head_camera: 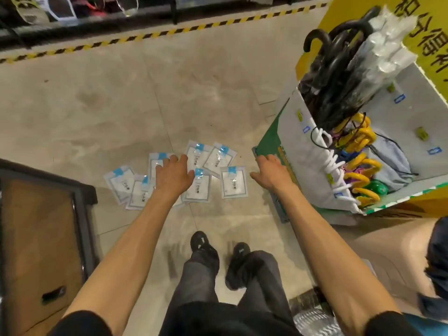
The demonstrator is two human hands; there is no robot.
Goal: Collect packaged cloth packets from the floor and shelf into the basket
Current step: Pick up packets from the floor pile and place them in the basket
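Several clear cloth packets with blue header strips lie scattered on the concrete floor, among them one at the right (234, 182), one at the far left (119, 183) and one at the top (219, 158). My left hand (173, 174) reaches out over the middle of the pile with its fingers spread, holding nothing. My right hand (271, 169) hangs open to the right of the packets, close to the green side of a display bin (270, 141). No basket is plainly visible.
The white and yellow display bin (409, 98) at the right holds black umbrellas (337, 69) and yellow-handled ones. A dark-framed shelf with a brown board (38, 229) stands at the left. A yellow-black hazard stripe (155, 35) crosses the floor far ahead. My shoes (203, 246) stand below the packets.
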